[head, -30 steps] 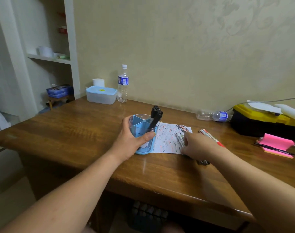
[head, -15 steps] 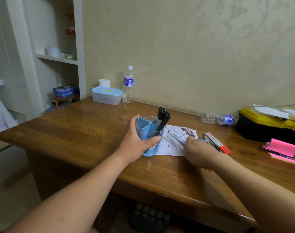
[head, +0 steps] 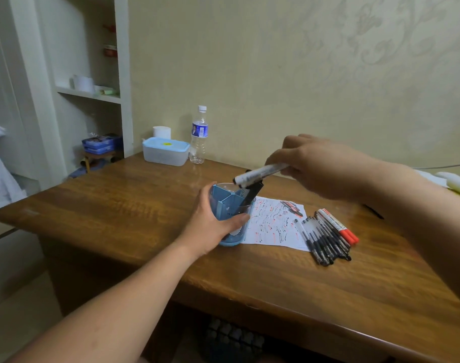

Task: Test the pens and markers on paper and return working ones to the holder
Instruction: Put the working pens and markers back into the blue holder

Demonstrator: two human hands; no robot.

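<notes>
While the left hand [head: 213,226] wraps thumb and fingers round the holder [head: 223,200] and steadies it on the table [head: 113,205], the right hand [head: 320,166] pinches a white marker [head: 260,174] by its rear end, fingers curled close. The marker lies nearly level, its free end just above the holder rim, beside black markers [head: 253,192] leaning in one compartment.

Recommendation: tip it toward upright, aim at an open compartment, and lower it before release. Risk: a slanted drop may catch the rim or knock the leaning markers. Pens [head: 325,239] lie beside the paper [head: 273,224].
</notes>
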